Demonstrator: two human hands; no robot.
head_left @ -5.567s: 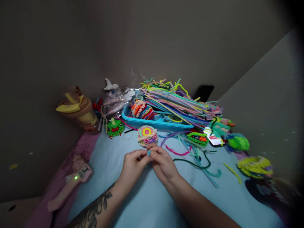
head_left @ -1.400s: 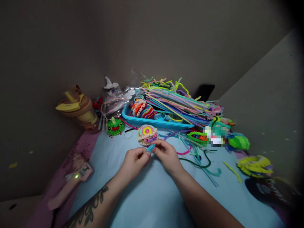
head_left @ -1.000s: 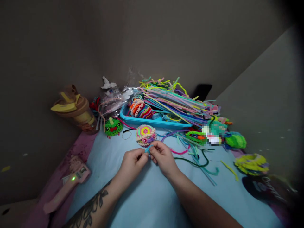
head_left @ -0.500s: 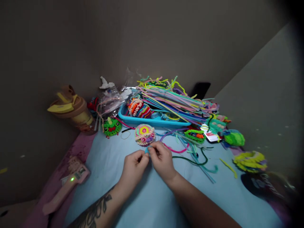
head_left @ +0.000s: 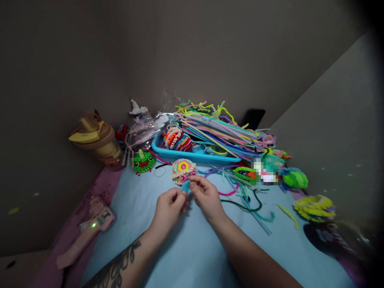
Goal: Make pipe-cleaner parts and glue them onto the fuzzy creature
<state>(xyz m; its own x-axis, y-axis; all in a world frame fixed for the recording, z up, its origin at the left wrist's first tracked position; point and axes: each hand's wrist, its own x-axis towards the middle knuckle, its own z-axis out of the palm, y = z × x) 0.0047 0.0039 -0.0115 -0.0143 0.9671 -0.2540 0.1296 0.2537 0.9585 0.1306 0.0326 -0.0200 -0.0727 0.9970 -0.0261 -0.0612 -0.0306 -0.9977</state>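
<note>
A small piece of blue pipe cleaner, bent into a compact shape, is pinched between my hands. My left hand grips its lower end with thumb and forefinger. My right hand has thumb and fingertips closed at the piece's right edge; the exact contact is partly hidden. Just beyond my fingers sits a round, multicoloured pipe-cleaner figure with pink eyes, its lower right covered by my right hand. A green pipe-cleaner figure with a red mouth lies farther left.
A blue tray at the back holds pipe-cleaner pieces under a heap of long pipe cleaners. A pink glue gun with a green light lies left, below a lidded cup. Loose stems and a yellow coil are right.
Both hands stay together in front of the round figure. The blue piece shows more between my fingertips than half a second ago, and my right fingers have lifted and loosened slightly.
</note>
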